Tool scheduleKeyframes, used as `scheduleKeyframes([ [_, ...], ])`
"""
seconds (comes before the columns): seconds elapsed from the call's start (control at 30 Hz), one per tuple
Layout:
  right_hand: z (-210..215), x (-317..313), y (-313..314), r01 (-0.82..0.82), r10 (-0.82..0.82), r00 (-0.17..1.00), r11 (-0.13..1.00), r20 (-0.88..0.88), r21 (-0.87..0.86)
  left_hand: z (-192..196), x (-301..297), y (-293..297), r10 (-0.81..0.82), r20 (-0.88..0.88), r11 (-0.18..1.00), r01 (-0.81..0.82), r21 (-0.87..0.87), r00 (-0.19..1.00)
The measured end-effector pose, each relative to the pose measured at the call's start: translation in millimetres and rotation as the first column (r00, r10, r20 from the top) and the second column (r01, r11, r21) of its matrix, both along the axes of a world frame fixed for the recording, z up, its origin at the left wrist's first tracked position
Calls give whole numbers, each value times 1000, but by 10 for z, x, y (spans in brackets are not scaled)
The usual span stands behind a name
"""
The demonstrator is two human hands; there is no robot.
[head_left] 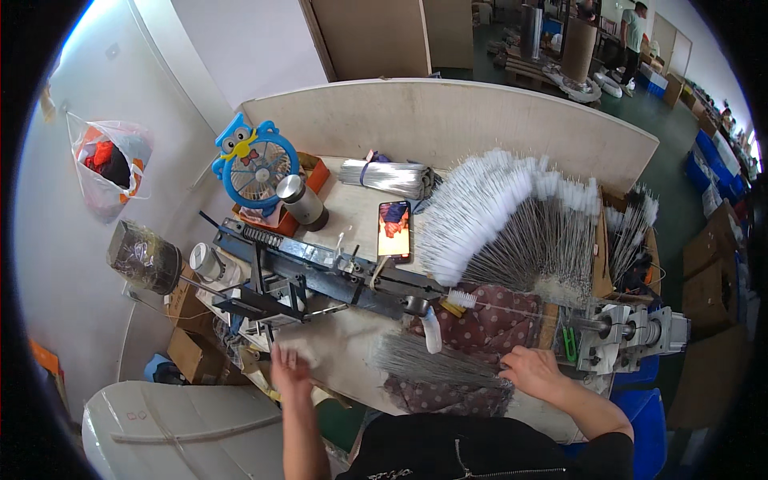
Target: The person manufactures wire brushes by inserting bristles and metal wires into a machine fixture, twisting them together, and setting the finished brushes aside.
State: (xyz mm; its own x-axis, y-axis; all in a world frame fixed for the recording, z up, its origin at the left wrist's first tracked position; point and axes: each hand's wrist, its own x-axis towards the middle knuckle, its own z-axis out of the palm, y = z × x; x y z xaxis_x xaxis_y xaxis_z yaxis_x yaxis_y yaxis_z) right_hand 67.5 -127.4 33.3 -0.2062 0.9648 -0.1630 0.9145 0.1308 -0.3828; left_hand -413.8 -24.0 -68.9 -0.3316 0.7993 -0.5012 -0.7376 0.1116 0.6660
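Near the front left edge of the bench, my left hand (pixel 290 372) is raised just below a black metal lever frame (pixel 264 300). Motion blurs its fingers, and no held object shows. My right hand (pixel 531 371) has its fingers pinched at the right end of a bundle of thin grey wires (pixel 428 360), which lies on a brown dotted cloth (pixel 500 316). Above the cloth, a small white-bristled brush (pixel 462 298) sits at the end of the long metal jig (pixel 360 276), in line with the motor-driven spindle (pixel 600 326) on the right.
A large fan of finished white wire brushes (pixel 488 208) is piled at the back right. Around the jig are a phone (pixel 394 230), a tumbler (pixel 302 202), a blue fan (pixel 260 168) and a wire bundle (pixel 384 178). A low board (pixel 448 112) walls the bench's back.
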Motion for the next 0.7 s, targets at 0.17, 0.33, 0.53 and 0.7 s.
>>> scheduleKeyframes([
  [0.17, -121, 61, 49, -70, 86, 991, 987, 104, -145, 93, -871, 272, 274, -566, 927, -370, -59, 778],
  [0.33, -4, 17, 11, 31, 14, 978, 978, 209, -208, 37, -493, 194, 334, -522, 913, -406, -26, 785],
  [0.53, -53, 79, 2, 66, -70, 997, 979, -15, -194, 376, 897, -57, -98, -21, 985, 94, -143, 995],
  [0.7, -51, 73, -49, 46, -44, 999, 988, 16, -150, 768, 2228, -50, -698, -215, 696, 718, 20, 683],
])
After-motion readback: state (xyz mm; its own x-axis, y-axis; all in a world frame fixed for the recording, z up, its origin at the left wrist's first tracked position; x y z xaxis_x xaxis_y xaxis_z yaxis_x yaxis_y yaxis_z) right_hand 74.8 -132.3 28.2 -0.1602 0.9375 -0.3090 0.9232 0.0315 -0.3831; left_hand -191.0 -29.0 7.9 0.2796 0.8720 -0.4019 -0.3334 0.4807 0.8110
